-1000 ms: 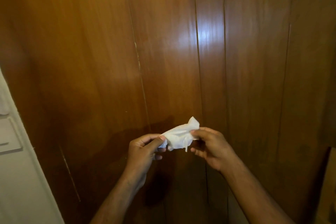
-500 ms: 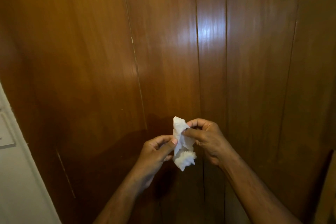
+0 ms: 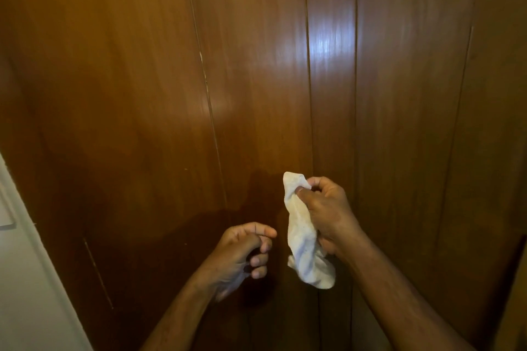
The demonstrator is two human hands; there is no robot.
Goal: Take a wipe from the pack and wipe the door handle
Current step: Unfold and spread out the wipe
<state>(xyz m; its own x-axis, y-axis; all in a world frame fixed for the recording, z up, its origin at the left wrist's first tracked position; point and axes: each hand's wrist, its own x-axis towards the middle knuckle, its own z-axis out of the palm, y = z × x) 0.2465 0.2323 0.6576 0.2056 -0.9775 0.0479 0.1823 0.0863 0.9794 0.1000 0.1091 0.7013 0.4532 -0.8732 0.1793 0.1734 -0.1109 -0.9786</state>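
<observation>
Pinching a crumpled white wet wipe [image 3: 303, 236] between thumb and curled fingers, the person's right hand [image 3: 328, 214] is holding it upright in front of a glossy brown wooden panelled surface [image 3: 142, 80], low and right of centre in the view. One end of the wipe is sticking up above the thumb while the bunched lower end is hanging below the heel of the hand. Just beside it, apart from the wipe, the left hand [image 3: 242, 256] is hovering with fingers loosely curled and thumb extended, gripping nothing. A pale white wall edge [image 3: 28, 279] is showing at the lower left corner, and light is glaring off the panels upper right of centre.
</observation>
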